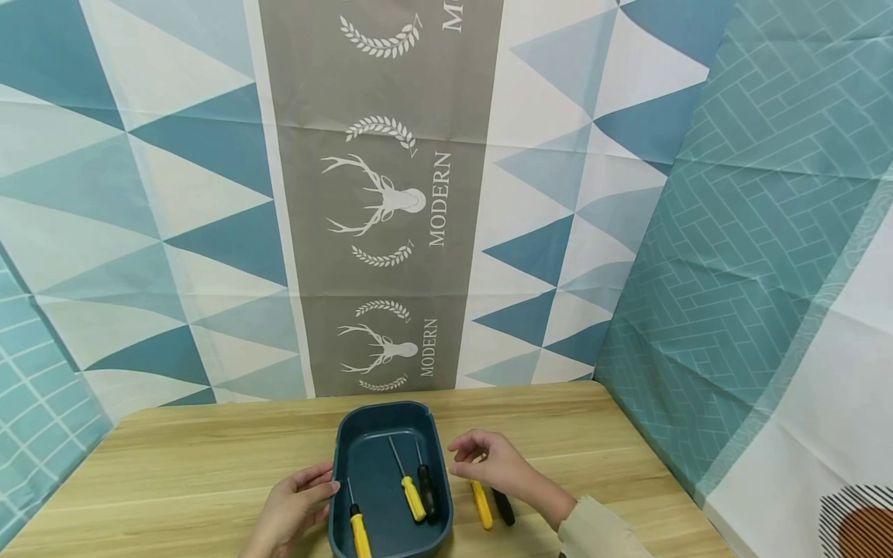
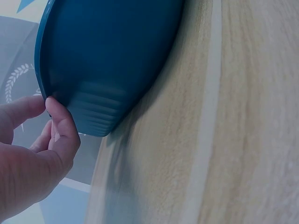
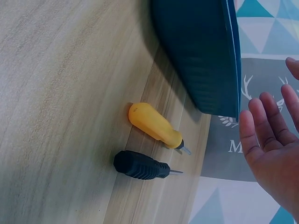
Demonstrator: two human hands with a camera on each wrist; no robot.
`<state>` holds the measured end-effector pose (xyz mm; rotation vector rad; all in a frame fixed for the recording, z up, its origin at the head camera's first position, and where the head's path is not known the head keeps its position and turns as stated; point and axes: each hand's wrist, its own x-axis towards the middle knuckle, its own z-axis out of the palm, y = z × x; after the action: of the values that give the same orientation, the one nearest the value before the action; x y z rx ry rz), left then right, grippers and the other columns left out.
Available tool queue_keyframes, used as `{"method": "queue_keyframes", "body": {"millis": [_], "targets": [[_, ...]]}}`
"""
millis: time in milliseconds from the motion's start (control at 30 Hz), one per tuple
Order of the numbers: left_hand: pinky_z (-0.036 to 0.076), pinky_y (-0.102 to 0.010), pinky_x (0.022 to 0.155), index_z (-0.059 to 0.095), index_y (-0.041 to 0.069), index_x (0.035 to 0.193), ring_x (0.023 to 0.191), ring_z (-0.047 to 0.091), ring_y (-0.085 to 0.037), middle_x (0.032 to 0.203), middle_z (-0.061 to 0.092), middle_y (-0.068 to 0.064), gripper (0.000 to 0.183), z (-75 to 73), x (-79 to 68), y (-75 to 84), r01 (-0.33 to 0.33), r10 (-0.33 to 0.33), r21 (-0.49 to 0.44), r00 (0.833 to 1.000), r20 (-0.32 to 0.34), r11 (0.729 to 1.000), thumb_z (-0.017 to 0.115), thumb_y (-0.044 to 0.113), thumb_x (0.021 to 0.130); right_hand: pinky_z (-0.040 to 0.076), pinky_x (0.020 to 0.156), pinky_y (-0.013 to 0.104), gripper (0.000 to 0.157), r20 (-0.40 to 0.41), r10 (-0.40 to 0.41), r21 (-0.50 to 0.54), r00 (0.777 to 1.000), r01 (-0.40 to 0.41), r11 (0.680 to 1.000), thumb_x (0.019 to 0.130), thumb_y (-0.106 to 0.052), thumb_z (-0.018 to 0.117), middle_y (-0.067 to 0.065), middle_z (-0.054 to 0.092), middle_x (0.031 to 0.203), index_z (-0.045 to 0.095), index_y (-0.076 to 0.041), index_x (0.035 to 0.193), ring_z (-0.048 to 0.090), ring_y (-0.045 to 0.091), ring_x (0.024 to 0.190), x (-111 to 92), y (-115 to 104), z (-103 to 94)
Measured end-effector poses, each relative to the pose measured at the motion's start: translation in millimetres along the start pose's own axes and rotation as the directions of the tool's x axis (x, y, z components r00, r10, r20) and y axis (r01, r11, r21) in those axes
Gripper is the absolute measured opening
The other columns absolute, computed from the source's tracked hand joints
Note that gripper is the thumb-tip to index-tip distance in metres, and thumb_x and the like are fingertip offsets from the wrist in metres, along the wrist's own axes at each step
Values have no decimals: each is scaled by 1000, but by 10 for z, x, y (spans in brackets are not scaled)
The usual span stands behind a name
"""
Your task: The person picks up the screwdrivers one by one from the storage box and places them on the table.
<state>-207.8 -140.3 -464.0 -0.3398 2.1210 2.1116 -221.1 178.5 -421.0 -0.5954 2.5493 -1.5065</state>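
1. Far left on the light wood-grain table (image 1: 174,465): left hand (image 1: 294,505), thumb and fingertip pinching the tray's left rim.
2. That's a dark blue, rounded-rectangle, plastic-looking tray (image 1: 380,418), sitting on the table between both hands.
3. Inside, by the left wall, there's a yellow-handled screwdriver with a black collar (image 1: 360,533).
4. Further right in there, an all-yellow-handled screwdriver (image 1: 413,497) lies just beside a chunky black-handled screwdriver (image 1: 427,494), shafts toward the far end.
5. Right hand (image 1: 494,466) hovers just past the right rim, fingers loosely curved, holding nothing.
6. Near it on the table: an orange-yellow-handled screwdriver (image 1: 481,508), then a ribbed black-handled screwdriver (image 1: 503,508).
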Motion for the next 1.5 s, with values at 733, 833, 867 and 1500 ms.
{"method": "queue_keyframes", "body": {"millis": [733,833,867,1500], "targets": [[53,-32,68,46,-8,130,83,62,-17,111,61,-15,56,0,8,11,6,-6,0,1000,-5,1000,69,9,82,48,68,22,26,41,13,20,999,-13,1000,84,-24,70,4,63,93,65,-9,105,55,15,83,40,-92,81],[54,-32,68,46,-8,130,83,62,-17,111,61,-15,55,-2,9,7,6,-6,2,1000,-4,1000,69,8,82,48,69,22,24,59,-3,27,998,1,1000,84,-24,70,4,63,94,66,-12,104,56,14,83,43,-95,104],[54,-32,68,46,-8,130,83,62,-17,111,61,-14,56,-4,9,6,6,-6,3,1000,-3,1000,69,9,82,48,69,22,23,61,-6,28,998,5,1000,84,-23,70,4,63,94,66,-12,104,56,14,83,45,-94,113],[53,-32,67,47,-8,130,82,62,-17,111,61,-15,55,0,0,6,8,-8,-3,1000,-3,1000,69,8,82,49,67,19,25,82,-33,32,996,31,999,83,-20,71,6,64,92,66,-6,104,57,9,80,94,-156,267]]}}
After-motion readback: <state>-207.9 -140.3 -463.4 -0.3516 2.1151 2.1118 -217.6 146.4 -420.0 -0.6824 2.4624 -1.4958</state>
